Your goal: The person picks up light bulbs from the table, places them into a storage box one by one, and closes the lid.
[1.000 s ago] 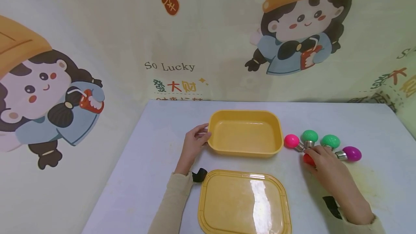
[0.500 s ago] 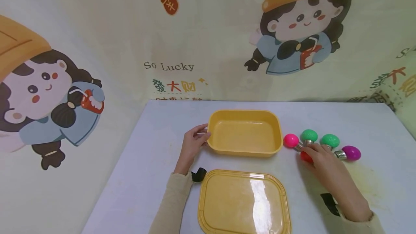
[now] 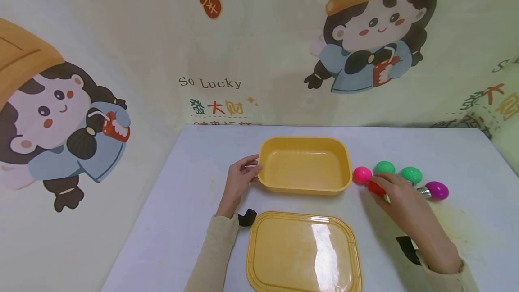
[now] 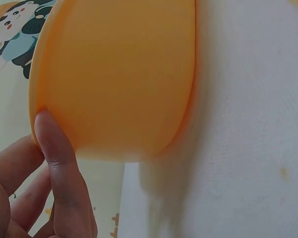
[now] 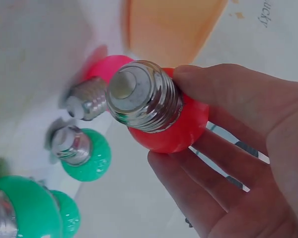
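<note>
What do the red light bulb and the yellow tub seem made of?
Red light bulb: probably plastic, though coated glass is possible, by its smooth, evenly coloured surface; its screw base looks like metal, given the shiny threads. Yellow tub: likely moulded plastic, by its rounded corners and soft highlights.

Overhead access to the yellow box [image 3: 304, 170] was open to you; its walls barred the sides. Your left hand [image 3: 237, 181] blocked the left end. On the right, the pink bulb [image 3: 362, 175] lay just beside the wall; green bulbs [image 3: 411, 175] and the purple bulb [image 3: 438, 190] crowded your right hand [image 3: 401, 199]. A narrow strip of table [image 3: 302, 203] left you passage between box and yellow lid [image 3: 302, 249].
</note>
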Available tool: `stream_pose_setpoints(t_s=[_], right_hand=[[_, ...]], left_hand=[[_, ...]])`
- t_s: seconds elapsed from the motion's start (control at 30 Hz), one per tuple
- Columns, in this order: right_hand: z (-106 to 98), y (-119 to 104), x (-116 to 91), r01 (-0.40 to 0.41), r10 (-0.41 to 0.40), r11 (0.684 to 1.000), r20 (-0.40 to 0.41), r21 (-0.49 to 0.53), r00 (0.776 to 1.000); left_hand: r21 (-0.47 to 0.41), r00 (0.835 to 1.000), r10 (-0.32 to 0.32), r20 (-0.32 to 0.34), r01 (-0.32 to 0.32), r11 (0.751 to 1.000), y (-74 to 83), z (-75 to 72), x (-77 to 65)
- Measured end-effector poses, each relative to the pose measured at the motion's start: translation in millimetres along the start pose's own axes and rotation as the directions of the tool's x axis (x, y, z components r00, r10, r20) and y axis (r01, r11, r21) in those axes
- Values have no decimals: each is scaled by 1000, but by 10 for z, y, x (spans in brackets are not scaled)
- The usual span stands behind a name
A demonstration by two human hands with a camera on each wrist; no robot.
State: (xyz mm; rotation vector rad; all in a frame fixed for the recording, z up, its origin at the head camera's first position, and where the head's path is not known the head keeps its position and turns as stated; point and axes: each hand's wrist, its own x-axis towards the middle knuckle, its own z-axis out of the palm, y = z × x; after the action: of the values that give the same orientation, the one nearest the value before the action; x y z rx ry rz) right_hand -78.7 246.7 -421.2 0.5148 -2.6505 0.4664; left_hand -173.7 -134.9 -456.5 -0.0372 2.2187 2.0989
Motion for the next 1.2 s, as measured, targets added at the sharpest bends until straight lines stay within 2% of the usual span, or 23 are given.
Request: stream_pose_setpoints(t_s=[0.4,0.6,0.83,1.2], right_hand=[[-71,-172,177,13,-12,1000,-28,26,1000],[-72,-237,251,46,-44,998,-65,43,997],[-69,-308,315,24,-23,997,-2,68,1000],[-21,-475,483,43,-42,993,-16,114,999]], left_hand=[[-10,1000,-5,9,5,1000,-24,-16,3],[-4,1000,-6,6,6,1000,-27,-15,4],[-13,1000,4,9,-4,1000,-42,-10,10],[-25,1000,-11,9,12,1000,-10,-7,-8]])
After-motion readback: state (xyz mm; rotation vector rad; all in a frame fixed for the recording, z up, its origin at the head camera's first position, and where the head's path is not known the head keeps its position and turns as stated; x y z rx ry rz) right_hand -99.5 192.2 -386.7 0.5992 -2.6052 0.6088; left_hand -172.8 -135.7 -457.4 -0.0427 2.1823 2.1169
